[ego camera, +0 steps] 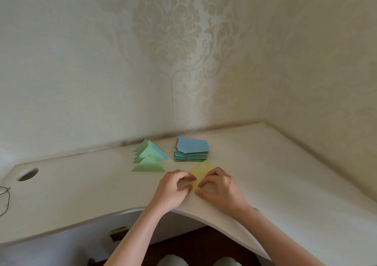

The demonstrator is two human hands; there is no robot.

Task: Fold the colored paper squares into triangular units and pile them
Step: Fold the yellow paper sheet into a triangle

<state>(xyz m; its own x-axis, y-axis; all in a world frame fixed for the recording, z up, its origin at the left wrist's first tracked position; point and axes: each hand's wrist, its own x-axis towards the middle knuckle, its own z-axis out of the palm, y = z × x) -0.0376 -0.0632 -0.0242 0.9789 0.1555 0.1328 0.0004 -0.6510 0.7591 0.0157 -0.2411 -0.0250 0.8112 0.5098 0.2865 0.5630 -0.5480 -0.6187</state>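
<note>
A pale yellow paper square [201, 170] lies on the white desk [265, 173] in front of me. My left hand [173, 188] and my right hand [219, 188] sit side by side on its near part, fingers curled, fingertips pinching the paper. Behind the hands stands a stack of colored paper squares [191, 150] with a blue sheet on top. To its left lies a pile of folded triangles [149, 156], mostly green with one blue edge showing.
The desk fits into a corner of wallpapered walls. A round cable hole [27, 174] is at the far left, with a thin wire [5, 196] at the left edge. The desk's front edge curves inward near my arms.
</note>
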